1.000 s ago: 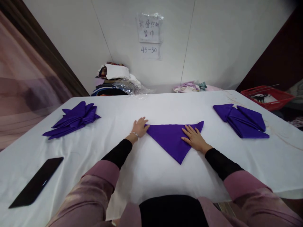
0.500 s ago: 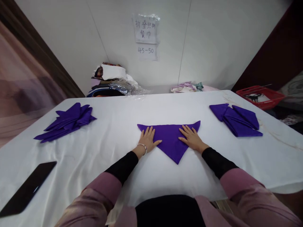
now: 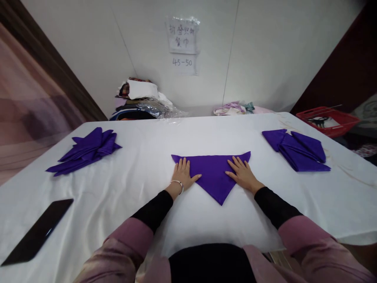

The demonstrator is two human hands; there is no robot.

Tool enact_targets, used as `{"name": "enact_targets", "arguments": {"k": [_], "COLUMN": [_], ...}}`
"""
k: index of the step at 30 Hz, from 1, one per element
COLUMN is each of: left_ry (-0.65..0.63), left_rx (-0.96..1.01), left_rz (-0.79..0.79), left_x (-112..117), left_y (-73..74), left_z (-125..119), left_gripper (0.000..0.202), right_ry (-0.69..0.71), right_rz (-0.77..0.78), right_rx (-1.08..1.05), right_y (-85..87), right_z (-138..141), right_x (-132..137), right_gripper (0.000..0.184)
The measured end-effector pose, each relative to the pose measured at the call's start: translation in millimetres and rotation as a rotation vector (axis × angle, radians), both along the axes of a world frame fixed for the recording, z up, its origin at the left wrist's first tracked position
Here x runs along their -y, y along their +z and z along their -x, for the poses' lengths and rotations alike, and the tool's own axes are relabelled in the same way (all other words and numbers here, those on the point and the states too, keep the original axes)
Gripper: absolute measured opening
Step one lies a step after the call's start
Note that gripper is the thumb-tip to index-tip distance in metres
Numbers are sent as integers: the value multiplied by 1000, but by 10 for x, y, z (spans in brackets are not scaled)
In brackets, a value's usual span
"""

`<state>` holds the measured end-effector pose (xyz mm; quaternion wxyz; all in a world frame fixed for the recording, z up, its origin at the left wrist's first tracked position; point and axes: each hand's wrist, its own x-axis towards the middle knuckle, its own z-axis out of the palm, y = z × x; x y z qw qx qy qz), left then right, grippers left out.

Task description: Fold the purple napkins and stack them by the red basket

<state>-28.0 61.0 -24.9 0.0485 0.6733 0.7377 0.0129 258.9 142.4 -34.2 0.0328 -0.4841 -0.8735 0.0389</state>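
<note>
A purple cloth napkin (image 3: pixel 213 173), folded into a triangle, lies flat on the white-covered table (image 3: pixel 141 157). Its long straight edge faces away from me and one point faces my body. My left hand (image 3: pixel 183 174), with a bracelet at the wrist, rests flat on the napkin's left side, fingers spread. On the right side, my right hand (image 3: pixel 242 173) presses flat too, fingers apart. Both far corners of the triangle stick out beyond my hands.
Purple napkins in a folded heap (image 3: pixel 88 151) lie at left, and more folded purple cloth (image 3: pixel 297 151) at right. A dark flat phone-like slab (image 3: pixel 38 232) lies near left. Behind the table are stacked fabrics (image 3: pixel 141 92); a red basket (image 3: pixel 338 127) stands far right.
My right hand has slid slightly right along the napkin. My left hand stays in nearly the same place. The view has shifted a little.
</note>
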Motion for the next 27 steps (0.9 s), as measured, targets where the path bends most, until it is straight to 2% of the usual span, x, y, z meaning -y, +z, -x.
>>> {"name": "enact_targets", "arguments": {"k": [2,8,13,22,27], "left_ry": [11,168,240,243,235], "left_rx": [5,4,7,-5,-25], "left_rz": [12,35,52,-6,-27], "left_x": [-2,-14,-8,-57,-75], "left_y": [12,63,79,40,69], "left_z": [14,152,233,299,319], "left_gripper": [100,100,100,96,92], "right_ry": [-6,-21,-67,-126,-172], "right_rz": [-4,-11,-43,5,23], "right_rx": [4,18,30,24,45], "right_y": [-10,-41,-79,-36,6], "right_z": [-4,-16,-77,-206,-296], "right_x": [-1,-19,-90,-235,-307], "right_gripper": [73,72,71,66,65]}}
